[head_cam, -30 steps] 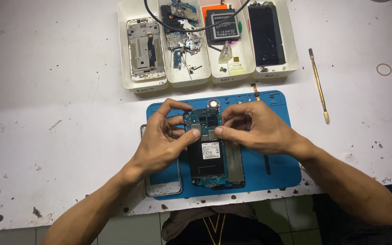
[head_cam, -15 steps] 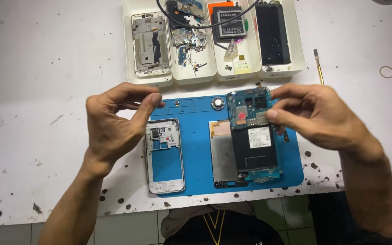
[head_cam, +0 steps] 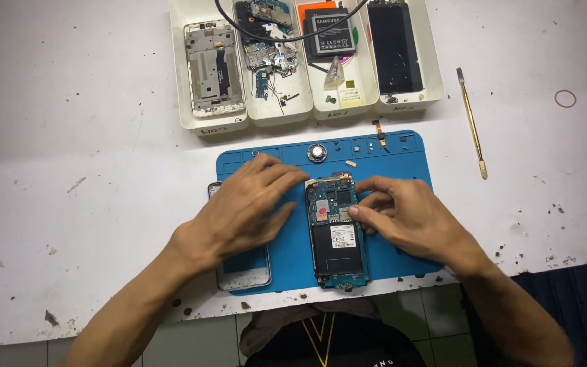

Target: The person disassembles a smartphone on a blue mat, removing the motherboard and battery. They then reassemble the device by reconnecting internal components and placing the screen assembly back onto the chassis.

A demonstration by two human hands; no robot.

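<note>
Phone (head_cam: 335,231) lies opened, back up, circuit board and label showing, on blue mat (head_cam: 388,160) near table's front edge. Right hand (head_cam: 409,217) rests on phone's right edge, thumb and fingertips pinching at board's side. Left hand (head_cam: 246,207) lies flat, fingers loose, gripping nothing, on mat just left of phone, covering top of silver frame (head_cam: 242,268). Four white trays (head_cam: 273,112) of parts sit behind mat. Brass pry tool (head_cam: 471,122) lies well right.
</note>
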